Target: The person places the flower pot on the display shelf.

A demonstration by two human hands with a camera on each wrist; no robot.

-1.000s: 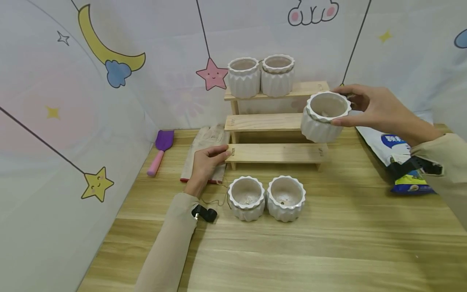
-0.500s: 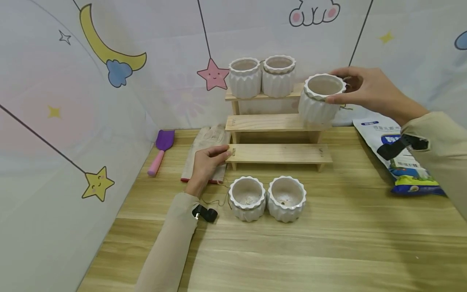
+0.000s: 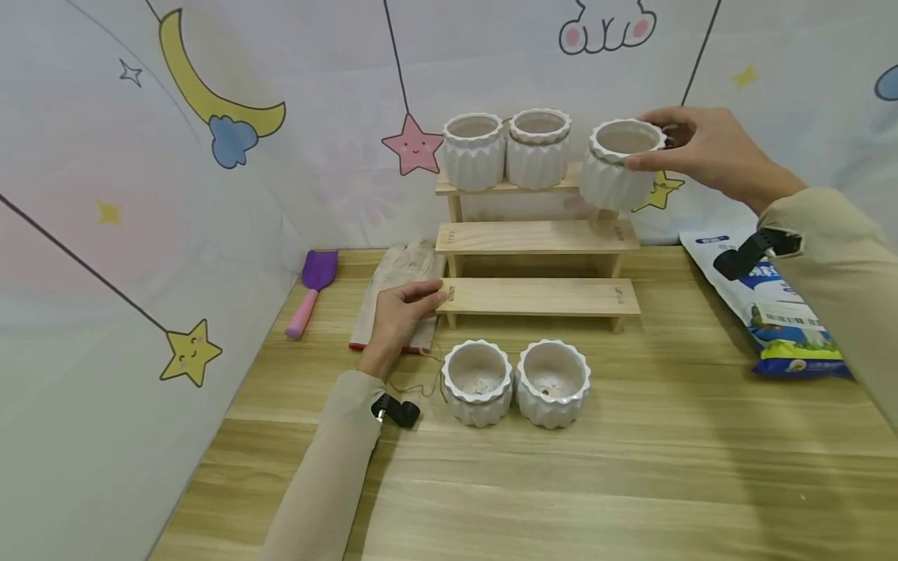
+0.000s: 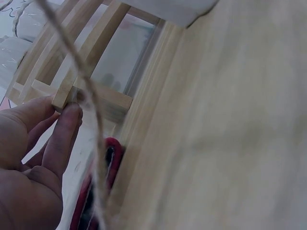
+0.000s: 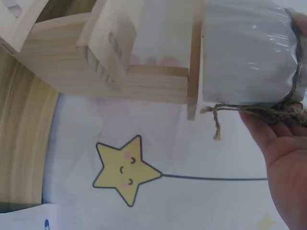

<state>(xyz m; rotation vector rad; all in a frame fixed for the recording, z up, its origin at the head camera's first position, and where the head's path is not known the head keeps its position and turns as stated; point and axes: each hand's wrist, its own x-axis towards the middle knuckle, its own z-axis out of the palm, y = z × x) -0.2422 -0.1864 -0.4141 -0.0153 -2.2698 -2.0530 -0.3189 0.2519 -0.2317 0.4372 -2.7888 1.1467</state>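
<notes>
My right hand (image 3: pixel 726 156) grips a white fluted flowerpot (image 3: pixel 617 178) by its rim, at the right end of the top tier of a wooden stepped plant stand (image 3: pixel 540 296). In the right wrist view, twine (image 5: pixel 268 111) is tied round the pot's neck, and its base is close to the top board; contact is unclear. My left hand (image 3: pixel 403 315) pinches the left end of the lowest board (image 4: pixel 72 88) between thumb and fingers. Two matching pots, the left one (image 3: pixel 474 156) and its neighbour (image 3: pixel 539 152), stand side by side on the top tier.
Two more white pots, left (image 3: pixel 477 386) and right (image 3: pixel 553 386), stand on the table before the stand. Work gloves (image 3: pixel 400 273) and a purple shovel (image 3: pixel 318 271) with a pink handle lie left. A printed bag (image 3: pixel 772 304) lies right. Cloth (image 3: pixel 337 78) hangs behind.
My right hand has raised the flowerpot from in front of the middle tier to the top tier, moving away from me. The left hand has stayed on the lowest board.
</notes>
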